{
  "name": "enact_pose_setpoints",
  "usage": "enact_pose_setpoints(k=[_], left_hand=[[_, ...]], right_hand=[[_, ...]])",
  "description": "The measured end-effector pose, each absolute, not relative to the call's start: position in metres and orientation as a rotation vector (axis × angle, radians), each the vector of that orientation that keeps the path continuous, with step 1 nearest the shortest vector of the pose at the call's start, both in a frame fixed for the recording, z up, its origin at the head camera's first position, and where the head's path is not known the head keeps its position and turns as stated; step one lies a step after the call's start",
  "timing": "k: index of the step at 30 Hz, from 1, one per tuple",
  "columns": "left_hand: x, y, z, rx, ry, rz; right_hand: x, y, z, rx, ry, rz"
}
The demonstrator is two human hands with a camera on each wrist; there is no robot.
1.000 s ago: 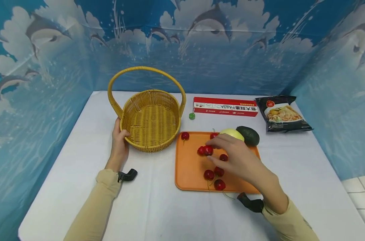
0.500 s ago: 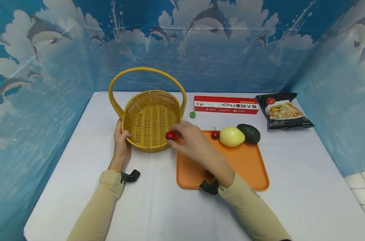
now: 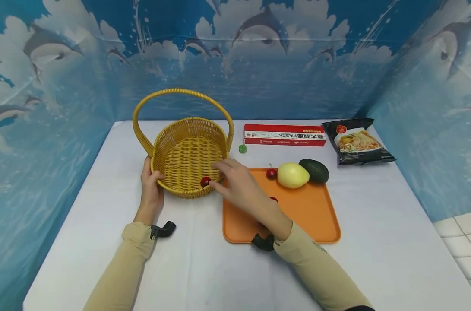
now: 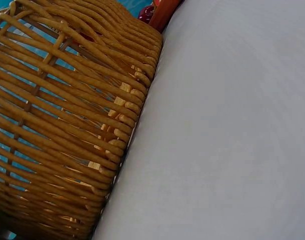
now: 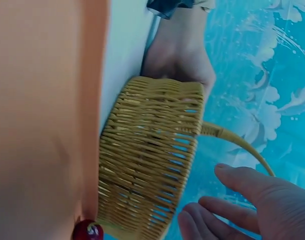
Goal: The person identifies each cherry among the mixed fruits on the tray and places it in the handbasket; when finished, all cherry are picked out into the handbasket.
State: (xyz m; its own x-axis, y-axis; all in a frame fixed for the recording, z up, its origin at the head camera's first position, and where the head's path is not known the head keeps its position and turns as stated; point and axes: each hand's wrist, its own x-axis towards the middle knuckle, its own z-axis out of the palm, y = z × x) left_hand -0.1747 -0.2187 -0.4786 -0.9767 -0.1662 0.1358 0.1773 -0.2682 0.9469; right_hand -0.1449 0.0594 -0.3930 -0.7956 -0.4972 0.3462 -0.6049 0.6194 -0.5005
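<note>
My left hand [image 3: 151,190] grips the left side of the yellow wicker basket [image 3: 157,142], thumb over the rim. The basket stands on the white table, its tall handle upright. A red cherry [image 3: 205,182] lies inside at the front right. Over the basket's right rim is my right hand [image 3: 241,185], thumb and fingers spread apart beside the cherry. In the right wrist view, nothing shows between the right hand's [image 5: 247,205] thumb and fingers. The orange tray [image 3: 309,216] lies below my right forearm, which hides part of it and some cherries.
On the tray's far side lie another cherry [image 3: 271,174], a lemon [image 3: 292,175] and an avocado [image 3: 314,170]. Behind stand a red pasta box [image 3: 284,135], a black noodle packet [image 3: 358,142] and a small green ball-like thing [image 3: 242,148]. A dolphin-print curtain [image 3: 258,86] encloses the table.
My right hand has gone from the tray leftward to the basket with a cherry and has let go of it inside. My left hand keeps its grip on the basket.
</note>
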Motion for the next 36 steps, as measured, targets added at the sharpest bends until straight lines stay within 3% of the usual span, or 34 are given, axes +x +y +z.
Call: enact_pose_setpoints(k=[14, 24, 36], left_hand=[[-0.178, -0.219, -0.474, -0.005, -1.778, -2.326], [-0.174, -0.221, -0.477, -0.003, -1.757, -2.341], [-0.176, -0.22, -0.477, -0.015, -1.769, -2.318]], right_hand=[[-0.151, 0.112, -0.398, 0.697, -2.834, 1.088], [-0.157, 0.109, -0.417, 0.946, -2.982, 0.816], [-0.159, 0.109, -0.424, 0.969, -2.989, 0.734]])
